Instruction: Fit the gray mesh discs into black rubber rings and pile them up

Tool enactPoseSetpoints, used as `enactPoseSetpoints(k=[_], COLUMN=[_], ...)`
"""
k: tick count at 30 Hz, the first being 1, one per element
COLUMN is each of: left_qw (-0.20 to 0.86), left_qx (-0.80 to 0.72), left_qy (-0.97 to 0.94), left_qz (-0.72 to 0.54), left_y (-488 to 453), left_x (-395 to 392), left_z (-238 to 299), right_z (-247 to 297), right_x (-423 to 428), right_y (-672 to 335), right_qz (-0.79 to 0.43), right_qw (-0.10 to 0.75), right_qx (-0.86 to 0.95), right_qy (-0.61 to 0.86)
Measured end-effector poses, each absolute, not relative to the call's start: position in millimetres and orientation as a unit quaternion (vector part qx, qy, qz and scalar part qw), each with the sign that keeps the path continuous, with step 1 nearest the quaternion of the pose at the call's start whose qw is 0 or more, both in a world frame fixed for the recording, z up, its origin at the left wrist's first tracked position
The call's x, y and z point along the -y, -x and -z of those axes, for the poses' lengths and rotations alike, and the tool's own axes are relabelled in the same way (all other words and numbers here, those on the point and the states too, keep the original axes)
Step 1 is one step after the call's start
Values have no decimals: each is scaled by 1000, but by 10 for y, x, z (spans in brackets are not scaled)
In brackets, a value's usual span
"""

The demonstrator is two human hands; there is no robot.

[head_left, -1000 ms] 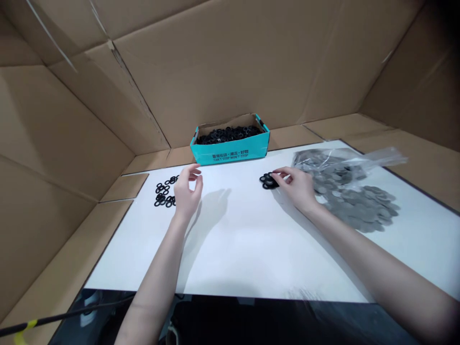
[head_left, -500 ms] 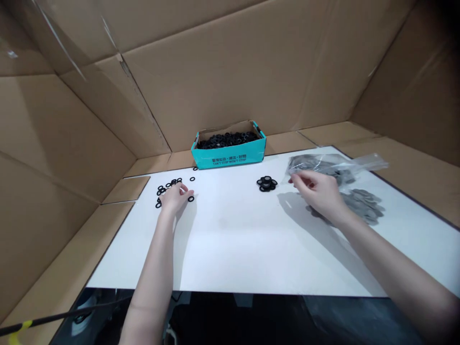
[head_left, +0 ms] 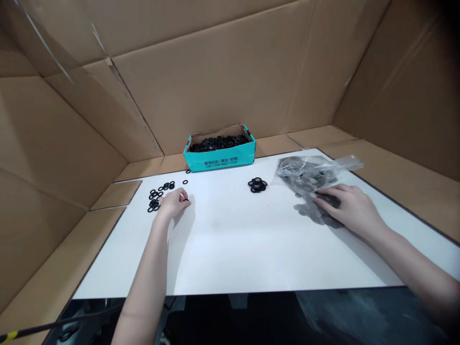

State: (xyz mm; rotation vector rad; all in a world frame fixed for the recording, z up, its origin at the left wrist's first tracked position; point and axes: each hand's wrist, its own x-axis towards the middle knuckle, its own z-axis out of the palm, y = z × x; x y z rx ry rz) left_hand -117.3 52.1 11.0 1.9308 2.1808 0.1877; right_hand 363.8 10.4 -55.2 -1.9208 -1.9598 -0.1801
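Note:
My left hand [head_left: 173,203] rests on the white table [head_left: 233,239] beside a scatter of black rubber rings [head_left: 158,195], fingers curled down onto one ring at their tips. My right hand [head_left: 350,207] lies flat, fingers stretched, on a pile of grey metal discs [head_left: 309,211] spilling from a clear plastic bag [head_left: 312,172]. A small cluster of assembled black rings with discs [head_left: 257,184] sits between the hands, touched by neither.
A teal cardboard box [head_left: 220,154] full of black rings stands at the back of the table. Brown cardboard walls enclose the table on three sides. A dark gap lies below the table's near edge.
My right hand left the small black cluster and moved right onto the grey discs. My left hand dropped from mid-air onto the rings at the left.

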Motion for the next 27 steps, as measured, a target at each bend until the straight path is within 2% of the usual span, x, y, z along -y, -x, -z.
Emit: enactPoseSetpoints(k=[9,12,16,19,23,27], left_qw=[121,136,171,217,291,453], left_qx=[-727,-716,-684,-652,-606,-490], left_qy=[-667,-671,-681,-682,-676,-641], left_qz=[-106,-135,-198,-250,-302,-379], left_y=[1145,1141,1113,1039,864,684], left_x=[-513,-514,-517,-514,-475,-393], left_z=[-77,-73,-85,-81,-51,-48], right_z=[432,432,355,212,-8,-126], right_x=[-177,-162,-86,-10,51,44], right_y=[-3488,-3499,-3438,-3276,-2949,-2592], right_qz=[53,66,103,103,95,47], right_qw=[190,220,304,374,424,461], right_qx=[688,685,677,691,741,797], right_qy=[698,691,662,611,513,386])
